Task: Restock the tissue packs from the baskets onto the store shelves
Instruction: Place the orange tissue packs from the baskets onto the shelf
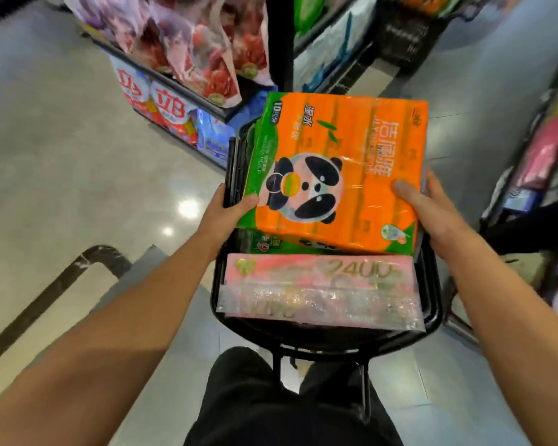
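The aisle was brightly and evenly lit from overhead, two round lamp reflections glaring white on the glossy grey tiled floor point(78, 175) just left of the left hand point(221, 217), and shadows were soft and faint. Specular streaks ran over the shiny film of the orange and green panda-printed tissue pack point(339, 169) and over the crinkled clear wrap of the pink tissue pack point(316, 284) below it. Wide-angle distortion bowed the store shelves point(187, 91) and floor lines outward, and motion blur smeared the corners and the goods along the top and right edges.
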`<move>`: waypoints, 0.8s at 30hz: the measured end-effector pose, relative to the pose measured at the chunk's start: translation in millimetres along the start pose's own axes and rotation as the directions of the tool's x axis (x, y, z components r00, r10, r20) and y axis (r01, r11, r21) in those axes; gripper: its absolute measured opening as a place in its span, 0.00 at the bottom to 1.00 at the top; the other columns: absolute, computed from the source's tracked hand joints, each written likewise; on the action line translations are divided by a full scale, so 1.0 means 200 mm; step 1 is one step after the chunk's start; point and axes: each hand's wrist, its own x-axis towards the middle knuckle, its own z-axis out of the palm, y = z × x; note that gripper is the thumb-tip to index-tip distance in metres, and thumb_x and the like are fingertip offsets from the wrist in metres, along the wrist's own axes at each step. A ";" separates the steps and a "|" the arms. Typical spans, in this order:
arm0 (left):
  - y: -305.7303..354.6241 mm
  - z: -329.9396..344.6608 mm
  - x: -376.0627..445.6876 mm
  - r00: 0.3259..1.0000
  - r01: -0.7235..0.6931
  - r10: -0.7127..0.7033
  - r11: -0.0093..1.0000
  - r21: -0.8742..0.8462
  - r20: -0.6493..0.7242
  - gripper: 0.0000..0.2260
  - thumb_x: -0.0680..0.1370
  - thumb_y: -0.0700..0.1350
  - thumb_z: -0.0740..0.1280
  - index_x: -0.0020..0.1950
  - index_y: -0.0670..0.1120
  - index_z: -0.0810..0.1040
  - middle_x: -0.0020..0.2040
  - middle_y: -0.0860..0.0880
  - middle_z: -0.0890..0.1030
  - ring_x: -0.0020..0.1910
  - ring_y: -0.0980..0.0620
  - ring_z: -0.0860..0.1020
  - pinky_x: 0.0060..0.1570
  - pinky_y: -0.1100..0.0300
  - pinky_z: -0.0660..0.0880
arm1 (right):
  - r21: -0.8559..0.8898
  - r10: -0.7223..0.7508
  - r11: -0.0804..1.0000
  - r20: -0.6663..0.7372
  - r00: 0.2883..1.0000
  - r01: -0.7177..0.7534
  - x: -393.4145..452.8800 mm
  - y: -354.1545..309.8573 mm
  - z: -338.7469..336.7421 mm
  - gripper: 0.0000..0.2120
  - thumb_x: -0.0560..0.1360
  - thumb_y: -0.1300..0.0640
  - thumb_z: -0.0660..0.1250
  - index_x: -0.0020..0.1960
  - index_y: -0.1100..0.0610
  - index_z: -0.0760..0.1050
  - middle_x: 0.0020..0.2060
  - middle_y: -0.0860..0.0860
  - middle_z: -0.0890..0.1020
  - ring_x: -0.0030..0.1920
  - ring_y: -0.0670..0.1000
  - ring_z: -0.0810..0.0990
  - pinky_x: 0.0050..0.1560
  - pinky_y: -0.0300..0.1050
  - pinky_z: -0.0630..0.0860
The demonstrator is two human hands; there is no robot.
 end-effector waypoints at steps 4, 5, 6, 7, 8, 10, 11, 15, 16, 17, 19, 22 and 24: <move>0.20 0.33 0.19 0.996 -0.015 0.012 0.999 0.030 0.092 0.35 0.75 0.51 0.72 0.79 0.48 0.60 0.70 0.51 0.73 0.57 0.58 0.76 0.52 0.67 0.72 | -0.005 0.005 1.000 -0.092 0.996 -0.006 0.14 -0.09 -0.30 0.26 0.75 0.47 0.71 0.70 0.44 0.66 0.54 0.42 0.83 0.47 0.43 0.85 0.46 0.42 0.79; 0.24 0.39 0.24 0.994 -0.007 0.004 0.999 0.035 0.107 0.39 0.75 0.53 0.73 0.80 0.49 0.56 0.75 0.49 0.68 0.63 0.56 0.73 0.57 0.63 0.69 | -0.002 0.003 1.000 -0.113 0.994 -0.003 0.19 -0.11 -0.36 0.25 0.76 0.47 0.70 0.70 0.43 0.65 0.53 0.41 0.83 0.46 0.42 0.85 0.44 0.41 0.78; 0.29 0.45 0.30 0.993 -0.011 0.007 0.999 0.040 0.121 0.42 0.74 0.55 0.73 0.81 0.50 0.54 0.77 0.49 0.64 0.66 0.54 0.70 0.60 0.61 0.68 | 0.005 0.001 1.000 -0.133 0.991 0.000 0.24 -0.13 -0.41 0.25 0.76 0.47 0.70 0.70 0.43 0.65 0.54 0.42 0.82 0.46 0.42 0.85 0.44 0.40 0.78; 0.33 0.51 0.36 0.991 -0.020 0.014 0.999 0.045 0.130 0.44 0.72 0.57 0.74 0.81 0.51 0.53 0.78 0.48 0.62 0.70 0.53 0.68 0.64 0.59 0.67 | 0.012 0.005 1.000 -0.149 0.989 -0.004 0.30 -0.14 -0.46 0.27 0.76 0.47 0.70 0.71 0.44 0.65 0.55 0.42 0.82 0.47 0.42 0.85 0.43 0.39 0.79; 0.37 0.56 0.43 0.990 -0.021 0.014 0.999 0.050 0.139 0.47 0.69 0.61 0.75 0.81 0.52 0.53 0.79 0.48 0.60 0.72 0.52 0.66 0.68 0.56 0.66 | 0.020 0.011 1.000 -0.163 0.987 -0.008 0.37 -0.16 -0.51 0.28 0.75 0.47 0.71 0.72 0.44 0.64 0.55 0.43 0.82 0.48 0.43 0.85 0.43 0.39 0.79; 0.44 0.68 0.57 0.985 -0.010 0.001 0.998 0.056 0.170 0.54 0.62 0.68 0.76 0.80 0.53 0.54 0.79 0.49 0.61 0.74 0.50 0.66 0.72 0.50 0.64 | 0.024 0.009 1.000 -0.175 0.985 -0.005 0.53 -0.21 -0.59 0.31 0.74 0.45 0.72 0.73 0.43 0.63 0.57 0.43 0.82 0.49 0.44 0.85 0.45 0.40 0.79; 0.47 0.73 0.66 0.986 -0.012 0.002 0.998 0.058 0.169 0.53 0.63 0.67 0.76 0.80 0.53 0.54 0.78 0.49 0.61 0.74 0.49 0.66 0.72 0.51 0.64 | 0.026 0.011 1.000 -0.176 0.984 -0.007 0.62 -0.24 -0.62 0.32 0.73 0.44 0.72 0.73 0.42 0.63 0.57 0.44 0.82 0.50 0.45 0.85 0.46 0.42 0.79; 0.62 0.96 1.04 0.988 -0.015 0.001 0.996 0.086 0.156 0.43 0.73 0.58 0.73 0.81 0.51 0.54 0.79 0.48 0.60 0.74 0.49 0.64 0.66 0.56 0.64 | 0.015 0.003 1.000 -0.179 0.984 0.000 1.03 -0.35 -0.75 0.32 0.73 0.44 0.73 0.73 0.42 0.64 0.58 0.44 0.82 0.52 0.46 0.85 0.48 0.43 0.80; 0.68 1.01 1.14 0.986 -0.009 -0.006 0.996 0.089 0.167 0.44 0.71 0.59 0.74 0.81 0.52 0.54 0.79 0.48 0.60 0.74 0.48 0.65 0.69 0.55 0.64 | 0.017 0.008 1.000 -0.183 0.983 -0.005 1.13 -0.38 -0.78 0.31 0.73 0.45 0.72 0.73 0.42 0.65 0.58 0.44 0.82 0.52 0.46 0.85 0.47 0.43 0.80; 0.74 1.06 1.24 0.984 0.001 -0.017 0.996 0.092 0.176 0.47 0.69 0.62 0.75 0.80 0.53 0.54 0.79 0.48 0.60 0.74 0.48 0.65 0.71 0.52 0.64 | 0.026 0.014 1.000 -0.194 0.981 -0.009 1.23 -0.42 -0.81 0.30 0.73 0.45 0.72 0.73 0.42 0.65 0.58 0.45 0.82 0.52 0.46 0.85 0.47 0.42 0.80; 0.88 1.16 1.41 0.984 0.015 -0.038 0.991 0.130 0.176 0.46 0.69 0.63 0.74 0.80 0.54 0.54 0.78 0.47 0.61 0.74 0.47 0.65 0.72 0.50 0.63 | 0.048 0.022 0.999 -0.216 0.976 -0.012 1.41 -0.49 -0.87 0.28 0.74 0.46 0.71 0.72 0.43 0.66 0.59 0.45 0.82 0.52 0.46 0.85 0.45 0.40 0.80; 1.08 1.31 1.64 0.984 -0.011 -0.021 0.984 0.178 0.176 0.43 0.73 0.59 0.72 0.81 0.50 0.53 0.79 0.47 0.60 0.75 0.47 0.63 0.70 0.52 0.63 | 0.077 0.039 0.997 -0.224 0.974 -0.022 1.66 -0.59 -0.96 0.26 0.74 0.46 0.71 0.70 0.40 0.67 0.58 0.44 0.82 0.53 0.46 0.84 0.46 0.41 0.80; 1.18 1.39 1.77 0.980 -0.014 -0.020 0.986 0.167 0.197 0.45 0.70 0.60 0.73 0.81 0.49 0.54 0.79 0.46 0.60 0.74 0.47 0.65 0.71 0.52 0.65 | 0.081 0.036 0.997 -0.219 0.975 -0.018 1.81 -0.65 -1.03 0.28 0.72 0.44 0.72 0.69 0.41 0.67 0.58 0.43 0.82 0.53 0.45 0.84 0.49 0.42 0.79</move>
